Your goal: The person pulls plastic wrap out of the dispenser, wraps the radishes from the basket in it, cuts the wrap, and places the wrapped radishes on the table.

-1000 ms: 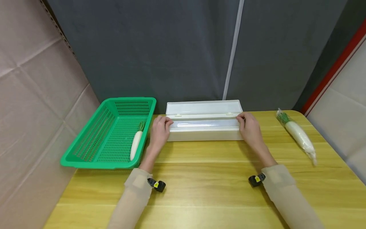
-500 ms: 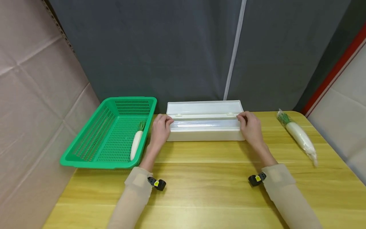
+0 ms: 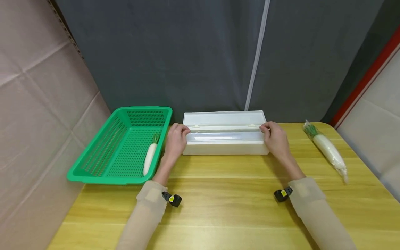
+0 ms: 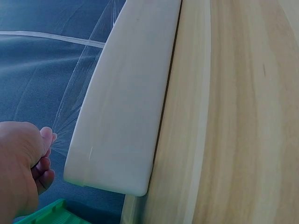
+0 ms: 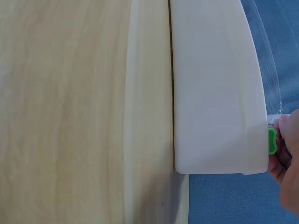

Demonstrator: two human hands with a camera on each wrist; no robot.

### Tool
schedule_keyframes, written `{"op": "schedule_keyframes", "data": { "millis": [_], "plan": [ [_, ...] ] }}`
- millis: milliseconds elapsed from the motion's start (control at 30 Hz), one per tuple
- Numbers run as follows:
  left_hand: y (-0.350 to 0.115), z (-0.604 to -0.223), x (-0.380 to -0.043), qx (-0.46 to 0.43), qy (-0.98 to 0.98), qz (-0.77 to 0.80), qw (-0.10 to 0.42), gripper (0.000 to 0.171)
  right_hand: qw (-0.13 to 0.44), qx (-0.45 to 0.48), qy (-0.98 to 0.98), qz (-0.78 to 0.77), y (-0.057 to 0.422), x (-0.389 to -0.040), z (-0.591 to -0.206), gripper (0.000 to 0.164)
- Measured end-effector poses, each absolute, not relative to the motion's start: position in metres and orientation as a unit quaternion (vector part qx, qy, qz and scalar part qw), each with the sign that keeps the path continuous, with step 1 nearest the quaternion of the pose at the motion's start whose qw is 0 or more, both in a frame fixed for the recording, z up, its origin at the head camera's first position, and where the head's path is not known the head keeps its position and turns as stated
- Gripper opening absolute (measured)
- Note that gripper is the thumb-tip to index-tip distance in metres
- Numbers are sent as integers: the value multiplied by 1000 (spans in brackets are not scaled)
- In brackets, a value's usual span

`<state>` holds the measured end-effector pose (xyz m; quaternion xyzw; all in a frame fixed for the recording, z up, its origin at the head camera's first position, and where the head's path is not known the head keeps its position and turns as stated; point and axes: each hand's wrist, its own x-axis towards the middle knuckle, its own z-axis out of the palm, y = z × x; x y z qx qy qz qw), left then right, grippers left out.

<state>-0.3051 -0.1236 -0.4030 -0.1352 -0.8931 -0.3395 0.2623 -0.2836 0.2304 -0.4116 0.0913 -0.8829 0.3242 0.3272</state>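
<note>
A white cling film dispenser [image 3: 225, 149] stands at the back middle of the table with its lid raised. Clear cling film [image 3: 225, 136] stretches across its open top. At the left end, my left hand [image 3: 175, 142] pinches a corner of the film between thumb and fingers; the gathered film [image 4: 60, 135] shows in the left wrist view. My right hand [image 3: 276, 140] pinches the film at the opposite end. Beside its fingers, a green tab [image 5: 273, 141] sticks out from the dispenser's end. The dispenser's front wall [image 5: 215, 93] hides most of the inside in both wrist views.
Left of the dispenser stands a green basket [image 3: 75, 177] holding a white radish [image 3: 150, 158] with green stems. A film-wrapped radish [image 3: 328, 149] lies at the table's right. A dark grey curtain [image 3: 175, 55] hangs behind the table [image 3: 225, 208].
Both hands keep their pinch on the film and stay at the dispenser's ends. The head view has shifted very slightly.
</note>
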Motion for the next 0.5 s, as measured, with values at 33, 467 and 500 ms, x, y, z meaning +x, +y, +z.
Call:
{"op": "schedule_keyframes", "data": {
  "millis": [33, 467, 500],
  "plan": [
    [-123, -403, -305, -133, -894, -338, 260, 14, 326, 90, -885, 320, 231, -284, -411, 12],
    [-118, -396, -305, -120, -891, -338, 280, 14, 328, 61, -897, 289, 223, -289, -409, 11],
    [-118, -396, -305, -121, -889, -339, 285, 14, 326, 57, -898, 291, 223, -289, -409, 11]
  ]
}}
